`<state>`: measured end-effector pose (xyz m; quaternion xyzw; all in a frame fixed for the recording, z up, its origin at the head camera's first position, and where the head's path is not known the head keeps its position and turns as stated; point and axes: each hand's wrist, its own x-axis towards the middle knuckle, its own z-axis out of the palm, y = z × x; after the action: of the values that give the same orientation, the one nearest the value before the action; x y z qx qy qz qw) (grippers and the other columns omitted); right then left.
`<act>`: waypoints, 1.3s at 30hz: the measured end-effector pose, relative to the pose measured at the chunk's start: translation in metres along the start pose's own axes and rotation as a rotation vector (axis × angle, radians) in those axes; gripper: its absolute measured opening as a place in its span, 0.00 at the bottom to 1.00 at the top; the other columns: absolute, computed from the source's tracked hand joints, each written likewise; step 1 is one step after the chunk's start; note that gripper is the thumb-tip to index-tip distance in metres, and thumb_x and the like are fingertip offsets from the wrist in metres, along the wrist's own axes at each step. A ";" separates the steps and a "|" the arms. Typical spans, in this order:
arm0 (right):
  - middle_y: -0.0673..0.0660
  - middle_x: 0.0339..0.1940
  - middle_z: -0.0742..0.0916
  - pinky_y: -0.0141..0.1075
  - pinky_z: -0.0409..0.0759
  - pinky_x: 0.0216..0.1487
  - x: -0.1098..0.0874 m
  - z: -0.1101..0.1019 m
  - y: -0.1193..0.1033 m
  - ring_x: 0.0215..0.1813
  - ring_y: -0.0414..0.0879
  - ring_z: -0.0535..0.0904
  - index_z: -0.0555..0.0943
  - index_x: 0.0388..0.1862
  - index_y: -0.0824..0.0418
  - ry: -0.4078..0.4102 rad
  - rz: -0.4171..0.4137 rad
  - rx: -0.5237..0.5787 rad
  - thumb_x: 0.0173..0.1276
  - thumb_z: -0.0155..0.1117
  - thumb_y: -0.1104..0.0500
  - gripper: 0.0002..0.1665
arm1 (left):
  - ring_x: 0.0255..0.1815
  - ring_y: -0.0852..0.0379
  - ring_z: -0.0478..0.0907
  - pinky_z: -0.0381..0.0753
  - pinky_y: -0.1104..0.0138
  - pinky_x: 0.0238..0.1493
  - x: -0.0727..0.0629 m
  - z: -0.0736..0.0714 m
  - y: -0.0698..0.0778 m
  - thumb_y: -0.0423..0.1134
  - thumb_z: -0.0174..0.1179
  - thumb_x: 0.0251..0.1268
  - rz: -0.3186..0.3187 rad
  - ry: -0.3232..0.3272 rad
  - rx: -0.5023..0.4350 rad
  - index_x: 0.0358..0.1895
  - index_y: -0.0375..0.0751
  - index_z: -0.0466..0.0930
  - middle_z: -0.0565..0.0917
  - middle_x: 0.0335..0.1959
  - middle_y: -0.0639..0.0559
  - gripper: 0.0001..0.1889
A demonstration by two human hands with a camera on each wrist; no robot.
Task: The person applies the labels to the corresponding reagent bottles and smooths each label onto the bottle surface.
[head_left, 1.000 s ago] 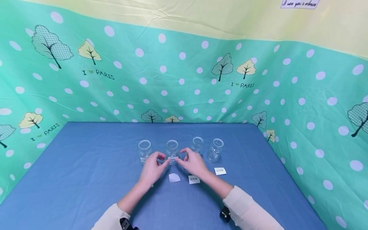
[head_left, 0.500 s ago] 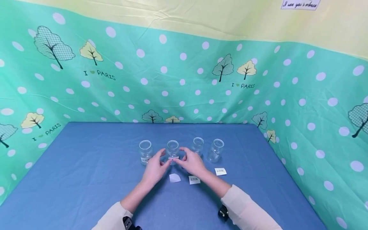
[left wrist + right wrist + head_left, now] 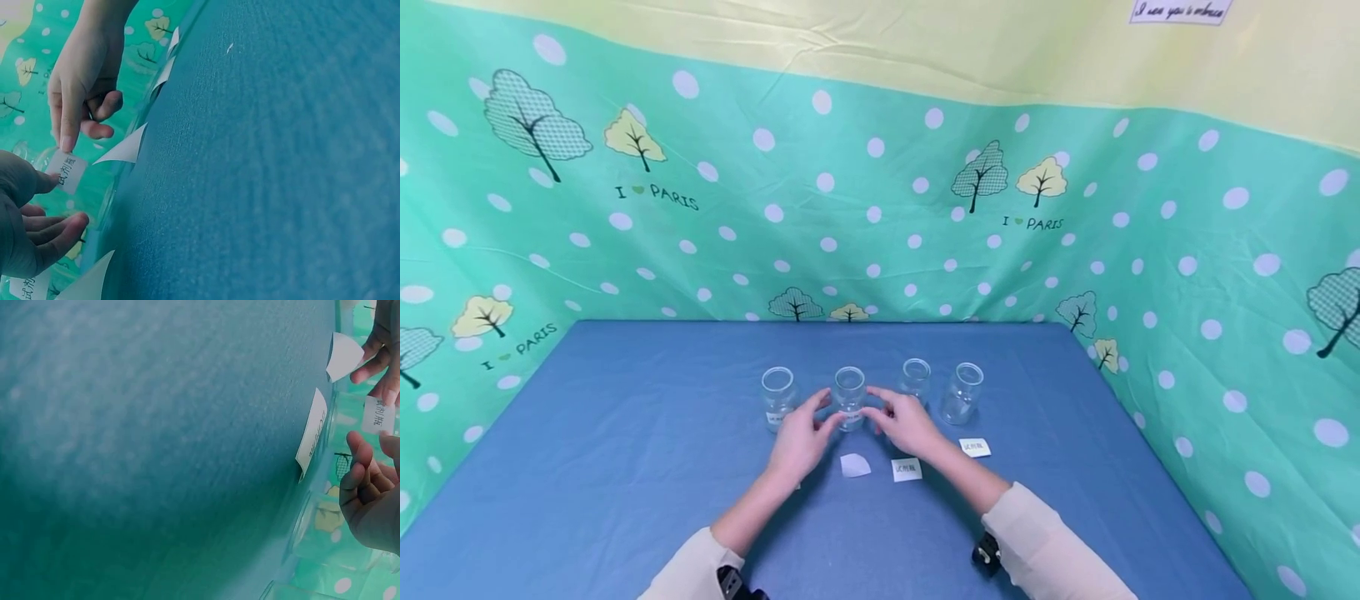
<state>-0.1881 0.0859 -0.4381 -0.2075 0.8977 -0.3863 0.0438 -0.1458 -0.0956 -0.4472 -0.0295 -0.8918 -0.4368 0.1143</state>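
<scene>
A clear glass jar point(image 3: 850, 380) stands upright on the blue cloth, a white label point(image 3: 66, 170) with printed characters on its front. My left hand point(image 3: 800, 440) holds the jar from its left side, with the thumb at the label's edge. From the opposite side my right hand point(image 3: 910, 427) reaches round the same jar, its thumb tip on the other end of the label. The lower fingers of both hands bend loosely off the glass. To the left stands a second jar point(image 3: 778, 385), also labelled and partly behind the left hand.
Two jars without labels, a nearer-centre jar point(image 3: 916, 375) and a rightmost jar point(image 3: 962, 396), stand at the right. On the cloth lie a blank paper piece point(image 3: 855, 465), a printed label point(image 3: 906, 469) and another printed label point(image 3: 974, 447). A patterned curtain point(image 3: 880, 233) rises behind the table.
The thumbs, close together on the label before, now sit farther apart, at its two ends. The jar stays in place.
</scene>
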 end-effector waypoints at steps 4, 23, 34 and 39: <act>0.59 0.20 0.84 0.29 0.65 0.17 0.000 0.000 0.002 0.15 0.37 0.68 0.72 0.63 0.60 -0.010 -0.001 -0.003 0.70 0.56 0.55 0.24 | 0.35 0.50 0.84 0.81 0.57 0.39 -0.001 0.000 -0.001 0.42 0.62 0.60 0.005 -0.001 -0.018 0.61 0.33 0.71 0.82 0.51 0.39 0.27; 0.49 0.21 0.83 0.27 0.71 0.25 0.004 0.007 0.001 0.19 0.34 0.72 0.72 0.61 0.62 0.016 0.005 -0.094 0.61 0.65 0.51 0.31 | 0.43 0.44 0.83 0.81 0.56 0.45 0.001 0.003 -0.002 0.36 0.61 0.61 -0.024 -0.059 0.003 0.58 0.28 0.72 0.81 0.50 0.33 0.23; 0.53 0.22 0.83 0.30 0.72 0.21 0.002 -0.001 0.002 0.16 0.37 0.72 0.72 0.63 0.61 -0.020 -0.017 -0.029 0.66 0.58 0.46 0.31 | 0.44 0.44 0.83 0.80 0.54 0.46 0.002 -0.002 0.000 0.43 0.57 0.65 -0.024 -0.112 0.033 0.61 0.26 0.69 0.80 0.51 0.34 0.27; 0.55 0.23 0.84 0.30 0.70 0.20 0.002 -0.003 0.004 0.17 0.38 0.71 0.70 0.65 0.59 -0.049 0.002 -0.020 0.70 0.54 0.48 0.28 | 0.43 0.45 0.83 0.79 0.53 0.46 0.003 -0.002 -0.001 0.43 0.56 0.66 -0.015 -0.116 0.052 0.60 0.27 0.70 0.82 0.50 0.35 0.26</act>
<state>-0.1918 0.0896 -0.4388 -0.2165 0.9003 -0.3722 0.0640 -0.1484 -0.0979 -0.4459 -0.0453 -0.9081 -0.4119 0.0600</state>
